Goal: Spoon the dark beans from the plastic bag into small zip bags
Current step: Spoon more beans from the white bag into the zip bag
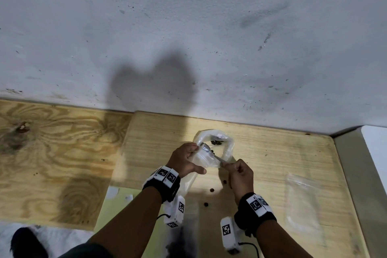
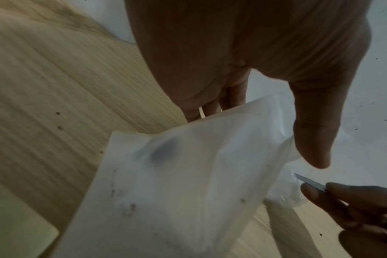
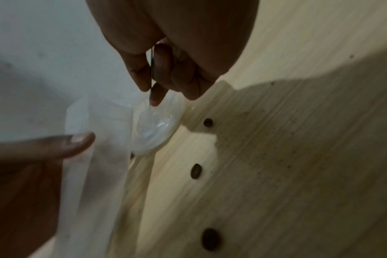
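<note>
From above, the left hand (image 1: 184, 160) holds a small zip bag (image 1: 204, 158) before the plastic bag (image 1: 215, 140) at the bench's (image 1: 272, 153) twelve o'clock; the right hand (image 1: 238, 174) pinches the spoon (image 1: 211, 153). Left wrist: the limp mouth could fold shut. Right wrist: stray beans (image 3: 196, 171) suggest more could spill.

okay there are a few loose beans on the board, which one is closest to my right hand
The loose bean just left of your right hand, the farthest from you of the three. The other two beans lie in a trail nearer your body.
</note>
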The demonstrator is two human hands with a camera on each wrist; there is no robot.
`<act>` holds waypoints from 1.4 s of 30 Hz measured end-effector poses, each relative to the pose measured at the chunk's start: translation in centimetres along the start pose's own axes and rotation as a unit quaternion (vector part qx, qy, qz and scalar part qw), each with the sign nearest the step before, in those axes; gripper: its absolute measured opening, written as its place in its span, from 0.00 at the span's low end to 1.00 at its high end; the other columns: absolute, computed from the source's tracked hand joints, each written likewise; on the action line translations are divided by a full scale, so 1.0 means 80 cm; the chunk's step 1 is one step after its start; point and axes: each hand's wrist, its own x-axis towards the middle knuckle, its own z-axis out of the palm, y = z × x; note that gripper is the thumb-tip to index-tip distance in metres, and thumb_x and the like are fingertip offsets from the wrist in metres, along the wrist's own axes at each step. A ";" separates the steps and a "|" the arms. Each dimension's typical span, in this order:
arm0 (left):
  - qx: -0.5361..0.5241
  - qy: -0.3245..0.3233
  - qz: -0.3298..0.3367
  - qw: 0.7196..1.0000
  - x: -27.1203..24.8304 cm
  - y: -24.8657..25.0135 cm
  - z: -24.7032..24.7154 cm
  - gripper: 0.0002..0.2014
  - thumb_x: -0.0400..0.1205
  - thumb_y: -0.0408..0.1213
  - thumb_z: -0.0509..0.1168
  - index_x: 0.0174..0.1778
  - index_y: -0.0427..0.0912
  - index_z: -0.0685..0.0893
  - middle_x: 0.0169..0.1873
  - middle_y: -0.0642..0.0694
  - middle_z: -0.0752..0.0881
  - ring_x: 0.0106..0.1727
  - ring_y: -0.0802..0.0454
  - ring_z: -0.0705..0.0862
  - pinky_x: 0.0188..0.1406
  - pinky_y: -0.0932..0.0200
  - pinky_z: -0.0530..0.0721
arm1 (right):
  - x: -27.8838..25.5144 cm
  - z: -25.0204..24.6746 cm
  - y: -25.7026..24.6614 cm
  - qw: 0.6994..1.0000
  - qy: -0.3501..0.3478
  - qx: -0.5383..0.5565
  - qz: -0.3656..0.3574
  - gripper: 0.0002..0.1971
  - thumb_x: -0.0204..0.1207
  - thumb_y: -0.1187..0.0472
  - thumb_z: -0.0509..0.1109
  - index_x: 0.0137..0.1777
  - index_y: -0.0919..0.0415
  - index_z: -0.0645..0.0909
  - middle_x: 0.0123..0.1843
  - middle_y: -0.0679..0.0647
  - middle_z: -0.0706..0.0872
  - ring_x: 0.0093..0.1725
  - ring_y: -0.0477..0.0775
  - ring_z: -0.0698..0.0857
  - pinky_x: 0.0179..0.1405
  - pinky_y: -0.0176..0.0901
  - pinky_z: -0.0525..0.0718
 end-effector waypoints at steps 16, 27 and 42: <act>0.034 0.019 -0.010 0.999 -0.007 -0.002 0.000 0.49 0.54 0.39 0.89 0.73 0.43 0.76 0.73 0.51 0.77 0.72 0.53 0.78 0.73 0.55 0.78 | 0.007 -0.061 -0.049 0.996 -0.019 0.076 0.030 0.23 0.70 0.71 0.75 0.21 0.51 0.69 0.36 0.67 0.75 0.19 0.50 0.57 0.23 0.41 0.54; 0.042 0.029 -0.017 0.999 -0.013 0.002 0.006 0.48 0.56 0.38 0.88 0.74 0.43 0.77 0.72 0.51 0.78 0.70 0.54 0.78 0.68 0.61 0.78 | -0.003 -0.066 -0.084 0.989 -0.074 -0.008 -0.130 0.16 0.70 0.73 0.77 0.31 0.68 0.70 0.31 0.64 0.75 0.23 0.51 0.65 0.22 0.38 0.65; 0.022 0.042 -0.019 0.999 -0.011 -0.004 0.004 0.48 0.54 0.39 0.89 0.72 0.45 0.78 0.66 0.54 0.80 0.67 0.54 0.80 0.67 0.58 0.80 | 0.003 -0.062 -0.050 0.965 0.017 -0.164 -0.203 0.17 0.73 0.71 0.76 0.32 0.65 0.70 0.30 0.61 0.82 0.25 0.47 0.71 0.26 0.33 0.71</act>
